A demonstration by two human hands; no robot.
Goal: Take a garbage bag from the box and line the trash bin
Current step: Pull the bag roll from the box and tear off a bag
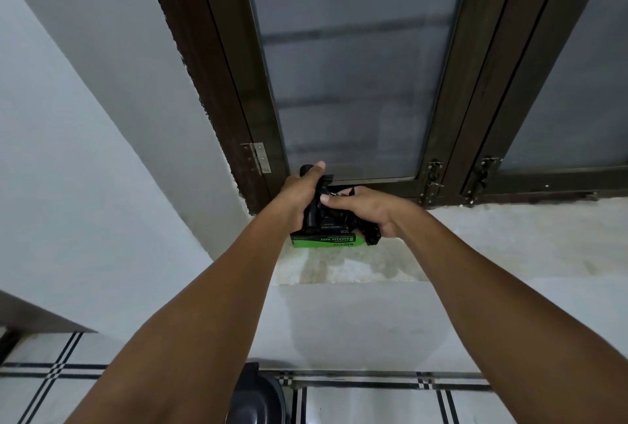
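- Black plastic: a roll of garbage bags (311,214) is clasped upright in the left hand (299,194), its top end showing above the thumb, just above the box.
- Green and black cardboard: the box (323,241) rests on the stone window ledge (492,236), at its left end close under the dark window frame (210,84); its printed label reads upside down from the wearer's side.
- Left grip: closed around the roll, fingers wrapped, thumb up along the far side.
- Right grip: the right hand (367,211) is closed on the loose bag (372,236), a crumpled black tail of which hangs from the near side of the palm; the thumb presses toward the roll.
- Step in hand, as judged: separating one bag from the roll. It is best done by holding the roll firm with the left hand and pulling the free bag sideways to the right, so that it tears along its perforation and not across the film.
- Appearance of the bag: thin, glossy, heavily creased, likely to stretch or rip if tugged unevenly.
- Trash bin (258,396): a dark rounded body on the tiled floor (373,403), near the wearer, below the ledge and well apart from the hands; not yet lined.
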